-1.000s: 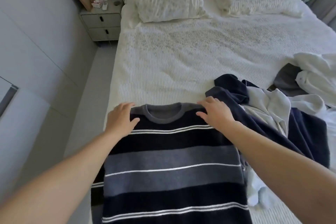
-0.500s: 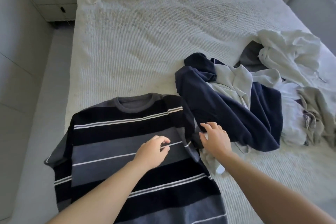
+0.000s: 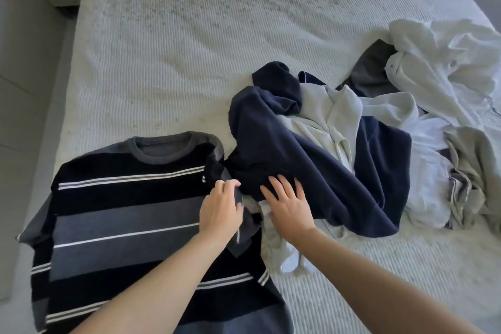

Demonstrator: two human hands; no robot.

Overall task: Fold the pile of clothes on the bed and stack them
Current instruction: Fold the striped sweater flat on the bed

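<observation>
- Right now the striped sweater (image 3: 127,228) lies flat on the near left part of the bed (image 3: 168,43), collar pointing away from the person and hem running off the bottom of the view, so its long axis goes from near to far.
- Its right sleeve (image 3: 244,228) is the part that matters: it sits at the sweater's right edge, bunched and partly turned in, tucked against the dark navy garment (image 3: 306,168) of the unfolded pile (image 3: 406,144).
- The left hand (image 3: 221,213) is directly on that sleeve, fingers curled and pinching the cloth near the shoulder seam, with the thumb side toward the pile.
- The right hand (image 3: 288,203) lies just beside it, to the right, fingers straight and spread, pressing flat on the edge of the navy garment; it holds nothing.
- So the sleeve lies under and just below the left fingers, while the right hand is on the neighbouring garment, not on the sweater.
- By my reading the step in hand is freeing and folding that sleeve inward across the chest, leftward from the fingers, while the right hand holds the pile back.
- The left sleeve, at the bed's left edge, is well apart from both hands and not yet folded.
- Nothing is stacked in view; the task looks early.
</observation>
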